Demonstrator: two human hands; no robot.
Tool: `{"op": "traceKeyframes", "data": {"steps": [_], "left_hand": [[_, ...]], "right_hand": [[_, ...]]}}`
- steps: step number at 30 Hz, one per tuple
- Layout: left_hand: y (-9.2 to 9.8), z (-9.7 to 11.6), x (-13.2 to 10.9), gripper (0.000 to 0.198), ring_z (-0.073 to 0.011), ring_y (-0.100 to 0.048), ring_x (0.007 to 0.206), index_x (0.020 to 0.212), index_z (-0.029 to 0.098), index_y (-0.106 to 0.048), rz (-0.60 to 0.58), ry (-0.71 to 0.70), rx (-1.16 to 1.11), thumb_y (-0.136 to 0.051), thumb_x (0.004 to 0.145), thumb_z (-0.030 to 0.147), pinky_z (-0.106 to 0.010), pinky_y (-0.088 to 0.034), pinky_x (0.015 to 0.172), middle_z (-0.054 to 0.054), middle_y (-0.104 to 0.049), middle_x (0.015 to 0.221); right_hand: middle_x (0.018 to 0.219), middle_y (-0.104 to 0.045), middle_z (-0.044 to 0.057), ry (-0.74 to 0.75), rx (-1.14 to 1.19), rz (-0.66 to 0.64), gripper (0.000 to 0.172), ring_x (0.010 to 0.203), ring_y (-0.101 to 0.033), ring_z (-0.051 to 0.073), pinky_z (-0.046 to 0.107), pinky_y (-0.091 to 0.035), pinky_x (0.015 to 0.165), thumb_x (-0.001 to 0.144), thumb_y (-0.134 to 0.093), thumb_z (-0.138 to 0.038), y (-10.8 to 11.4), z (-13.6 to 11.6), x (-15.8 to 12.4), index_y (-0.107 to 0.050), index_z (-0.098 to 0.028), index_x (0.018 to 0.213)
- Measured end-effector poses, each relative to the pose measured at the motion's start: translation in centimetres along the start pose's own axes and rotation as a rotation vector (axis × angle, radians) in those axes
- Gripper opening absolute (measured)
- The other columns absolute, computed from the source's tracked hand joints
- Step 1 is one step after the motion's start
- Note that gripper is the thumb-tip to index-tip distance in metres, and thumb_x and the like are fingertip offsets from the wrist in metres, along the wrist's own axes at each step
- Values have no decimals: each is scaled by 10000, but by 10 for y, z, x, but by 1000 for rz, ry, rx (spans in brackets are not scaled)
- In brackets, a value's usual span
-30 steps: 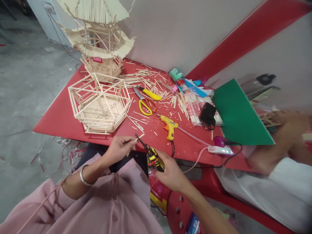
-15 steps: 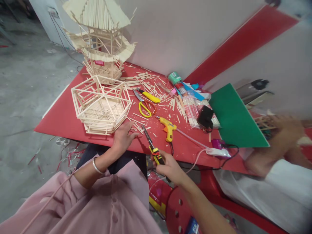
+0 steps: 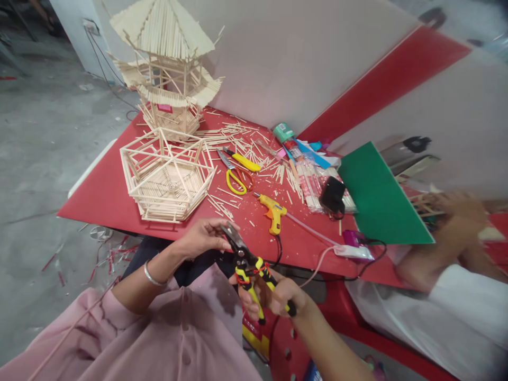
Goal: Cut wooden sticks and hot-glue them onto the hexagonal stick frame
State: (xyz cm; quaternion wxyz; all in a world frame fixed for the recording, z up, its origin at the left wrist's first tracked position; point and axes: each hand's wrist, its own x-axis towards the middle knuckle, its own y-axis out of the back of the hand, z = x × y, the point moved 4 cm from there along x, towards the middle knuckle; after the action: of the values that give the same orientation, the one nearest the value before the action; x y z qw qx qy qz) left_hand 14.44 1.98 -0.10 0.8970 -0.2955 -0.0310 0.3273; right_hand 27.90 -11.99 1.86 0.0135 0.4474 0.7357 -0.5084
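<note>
My right hand [image 3: 289, 294] grips black-and-yellow pliers [image 3: 246, 260], its fingers around the spread handles. The tool's jaws point up and left, just over the table's front edge. My left hand [image 3: 201, 239], with a silver bangle on its wrist, is closed at the jaw tips. Whatever lies between its fingertips is too small or hidden to make out. Beyond the left hand stands a six-sided frame of thin wooden sticks [image 3: 165, 186], open at the top. Loose sticks [image 3: 220, 205] lie on the red table just past my fingers.
A stick pagoda [image 3: 164, 39] stands behind the frame. A yellow glue gun [image 3: 272, 211], scissors [image 3: 236, 180] and a yellow cutter knife [image 3: 245, 161] lie mid-table. Packs of sticks [image 3: 311, 180], a black adapter [image 3: 332, 194] and a green board [image 3: 383, 196] sit rightward. Another person's arm [image 3: 444, 238] works beyond.
The pliers have swung nearer my body and their handles have spread apart. My left hand has left the table beside the frame and moved right to the jaws, its fingers closing.
</note>
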Motion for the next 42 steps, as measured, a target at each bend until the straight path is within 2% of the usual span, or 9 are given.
{"op": "traceKeyframes", "data": {"steps": [7,10,13,17,19,26,30,35,42], "left_hand": [[1,18,-7,348,-197,-681,622,687,128,-738,18,-38,197,-862,556,425,-303,-569,633,-84,-728,668],[9,16,-10,334,-165,-659,558,678,131,-706,228,-94,175,-851,570,412,-275,-558,584,-49,-699,610],[16,6,-18,316,-108,-576,433,741,126,-682,430,-45,157,-804,636,398,-204,-473,438,-19,-657,546],[10,1,-33,305,-72,-481,351,771,127,-658,427,2,253,-692,758,430,-169,-357,355,3,-609,483],[8,5,-39,303,-75,-483,357,783,140,-648,434,-52,303,-663,788,442,-175,-372,367,24,-584,473],[6,10,-43,305,-77,-492,387,845,152,-638,425,-131,348,-596,857,454,-180,-395,397,35,-569,498],[2,10,-42,293,-56,-464,378,834,149,-659,451,-182,350,-635,826,441,-172,-368,372,7,-628,589],[1,10,-46,283,-61,-469,341,793,142,-642,463,-120,207,-690,768,420,-173,-353,361,-5,-649,550],[7,9,-44,268,-78,-510,370,786,144,-640,484,-89,93,-751,715,378,-182,-396,397,-18,-670,539]], "right_hand": [[816,-620,78,-127,-76,-48,648,639,-553,171,343,-477,611,417,-653,-283,3,17,-9,-631,-114,1043],[870,-645,98,-44,-256,77,631,764,-615,239,381,-498,705,426,-693,-344,3,2,-17,-635,-141,1021],[960,-653,95,138,-625,403,517,910,-624,257,389,-492,806,596,-651,-383,1,-27,-13,-621,-169,1066],[1163,-609,154,276,-1437,1033,602,1086,-568,316,469,-438,940,713,-613,-319,-9,-62,17,-527,-165,1288],[1199,-582,231,230,-1703,1178,677,1119,-549,373,513,-427,939,753,-619,-363,-14,-71,38,-470,-98,1358],[1182,-632,170,411,-2012,1133,430,1120,-579,309,427,-444,935,964,-378,-397,-11,-142,77,-562,-156,1271],[1145,-662,173,17,-2056,1232,388,1096,-615,326,399,-477,865,910,-477,-281,12,-201,112,-554,-143,1264],[1137,-672,176,-94,-2071,1195,421,1089,-630,327,405,-479,877,832,-603,-250,25,-229,148,-566,-166,1242],[1097,-669,188,58,-1942,1401,468,1025,-639,319,421,-470,842,907,-510,-428,19,-244,112,-517,-165,1294]]}}
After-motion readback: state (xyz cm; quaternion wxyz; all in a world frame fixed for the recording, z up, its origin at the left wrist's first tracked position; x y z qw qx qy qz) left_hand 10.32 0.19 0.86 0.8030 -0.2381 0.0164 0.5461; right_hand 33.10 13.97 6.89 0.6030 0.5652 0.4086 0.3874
